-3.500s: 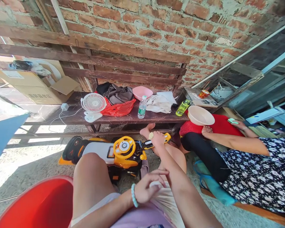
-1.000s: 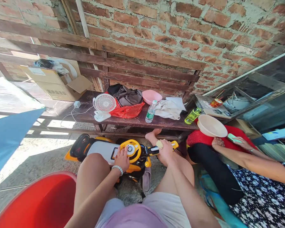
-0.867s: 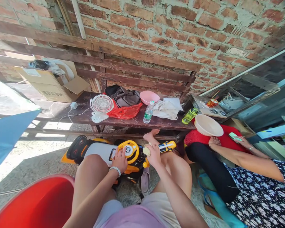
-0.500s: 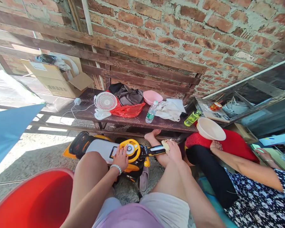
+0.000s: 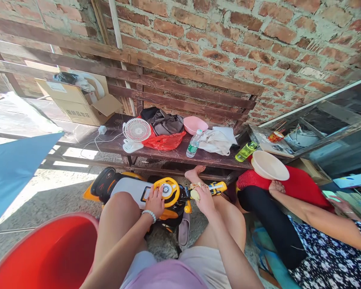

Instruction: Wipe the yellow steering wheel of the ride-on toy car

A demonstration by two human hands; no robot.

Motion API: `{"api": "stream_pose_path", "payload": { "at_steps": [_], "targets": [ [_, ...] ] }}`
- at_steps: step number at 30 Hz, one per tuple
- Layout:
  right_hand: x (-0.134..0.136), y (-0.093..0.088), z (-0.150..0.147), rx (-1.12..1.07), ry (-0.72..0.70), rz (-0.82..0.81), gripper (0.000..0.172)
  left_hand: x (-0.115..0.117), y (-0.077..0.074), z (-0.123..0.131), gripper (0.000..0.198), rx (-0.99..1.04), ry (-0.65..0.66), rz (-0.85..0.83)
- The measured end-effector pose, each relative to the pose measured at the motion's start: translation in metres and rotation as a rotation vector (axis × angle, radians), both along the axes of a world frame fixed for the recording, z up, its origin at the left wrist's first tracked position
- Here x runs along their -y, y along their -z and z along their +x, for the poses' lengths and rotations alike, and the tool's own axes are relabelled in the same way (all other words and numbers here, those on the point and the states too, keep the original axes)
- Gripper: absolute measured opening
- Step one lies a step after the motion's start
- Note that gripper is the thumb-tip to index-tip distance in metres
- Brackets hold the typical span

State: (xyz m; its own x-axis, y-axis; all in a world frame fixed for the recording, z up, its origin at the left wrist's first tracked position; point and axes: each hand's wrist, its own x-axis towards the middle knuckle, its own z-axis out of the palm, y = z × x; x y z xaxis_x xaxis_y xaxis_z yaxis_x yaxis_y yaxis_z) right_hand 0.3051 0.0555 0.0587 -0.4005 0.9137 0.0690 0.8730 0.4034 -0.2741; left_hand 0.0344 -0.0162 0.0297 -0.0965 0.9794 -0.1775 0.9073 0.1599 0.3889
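Note:
A yellow and black ride-on toy digger with a white seat stands between my knees and the bench. My left hand, with a bead bracelet at the wrist, is closed over the left side of its yellow steering wheel. My right hand holds a crumpled pale yellow cloth against the near part of the digger's front arm. Most of the cloth is hidden under my fingers. The yellow outer end of the arm shows beyond my hand.
A large red tub stands at my left. On the dark bench are a white fan, a water bottle, clothes and a pink basin. At right, a person sits with a hand by a cream basin.
My right hand has moved left along the digger's arm with the cloth, closer to the steering wheel, uncovering the arm's yellow end. My left hand stays on the wheel.

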Motion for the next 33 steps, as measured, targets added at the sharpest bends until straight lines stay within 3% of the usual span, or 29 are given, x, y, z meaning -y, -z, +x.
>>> {"api": "stream_pose_path", "payload": {
  "at_steps": [5, 8, 11, 15, 18, 21, 27, 30, 33],
  "targets": [
    [-0.028, -0.015, 0.046, 0.072, 0.196, 0.023, 0.048, 0.0, 0.004, -0.002, 0.071, 0.012, 0.013, 0.01],
    [-0.036, -0.02, 0.058, 0.101, 0.27, 0.045, 0.045, 0.0, 0.005, -0.002, 0.069, 0.006, 0.007, 0.015],
    [-0.03, -0.015, 0.042, 0.086, 0.289, 0.057, 0.042, -0.001, 0.006, -0.001, 0.069, -0.006, -0.005, 0.029],
    [-0.007, 0.0, -0.002, 0.015, 0.141, 0.045, 0.043, -0.002, 0.006, 0.0, 0.069, -0.022, -0.007, 0.034],
    [0.002, 0.002, -0.018, -0.016, 0.076, 0.029, 0.043, -0.002, 0.006, -0.001, 0.069, -0.021, -0.006, 0.024],
    [-0.006, -0.008, -0.004, 0.027, 0.091, 0.007, 0.047, -0.002, 0.008, -0.002, 0.069, -0.014, -0.006, 0.032],
    [-0.036, -0.018, 0.051, 0.113, 0.333, 0.06, 0.042, -0.001, 0.017, -0.001, 0.068, -0.007, -0.002, 0.069],
    [-0.035, -0.007, 0.047, 0.07, 0.319, 0.117, 0.042, -0.001, 0.021, -0.001, 0.068, -0.01, -0.014, 0.093],
    [-0.024, 0.005, 0.024, 0.022, 0.226, 0.154, 0.038, -0.001, 0.023, -0.001, 0.068, -0.011, -0.02, 0.106]
  ]
}}
